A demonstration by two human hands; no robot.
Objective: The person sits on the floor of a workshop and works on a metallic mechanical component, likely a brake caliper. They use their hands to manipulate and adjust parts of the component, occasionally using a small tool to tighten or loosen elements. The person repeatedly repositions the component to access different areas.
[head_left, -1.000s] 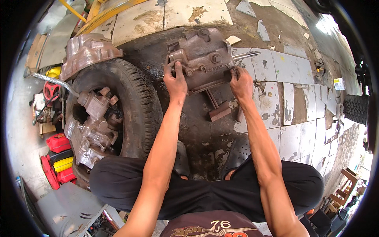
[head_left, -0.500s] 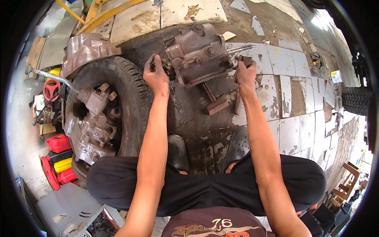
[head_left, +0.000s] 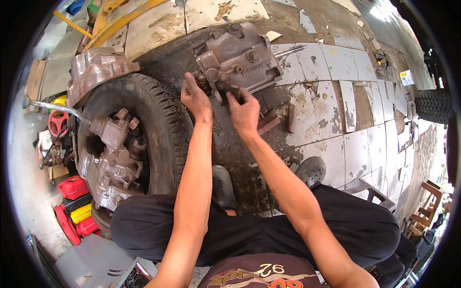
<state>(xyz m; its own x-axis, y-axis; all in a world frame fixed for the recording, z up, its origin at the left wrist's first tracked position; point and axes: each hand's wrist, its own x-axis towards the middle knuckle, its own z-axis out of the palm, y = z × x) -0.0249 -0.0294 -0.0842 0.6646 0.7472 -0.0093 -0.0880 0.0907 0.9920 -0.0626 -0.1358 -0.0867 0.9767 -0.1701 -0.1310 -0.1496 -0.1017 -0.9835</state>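
Observation:
A brown, greasy gearbox housing [head_left: 240, 55] lies on the floor in front of me, its splined shaft [head_left: 290, 51] sticking out to the right. My left hand [head_left: 196, 98] is at the housing's left end, its fingers curled against the parts there and partly hidden. Beside the housing's lower left corner, my right hand [head_left: 244, 108] pinches a dark, rounded metal part [head_left: 221, 91] between thumb and fingers. That part stands close to the housing; whether it touches is unclear. Below the housing lies a rusty T-shaped metal piece [head_left: 269, 122], partly behind my right hand.
At left a large tyre [head_left: 165, 115] holds a metal gear-lever assembly [head_left: 113, 165], with a bell-shaped casing [head_left: 98, 72] behind it. A short rusty bar [head_left: 292, 118] lies on the broken tiles. Yellow metal framing [head_left: 115, 24] stands at the back left; a red case [head_left: 67, 223] lies at left.
My right hand has moved left from the housing's right end to its lower left corner, with a dark part in its fingers. My left hand stays at the left end. My right foot has shifted right.

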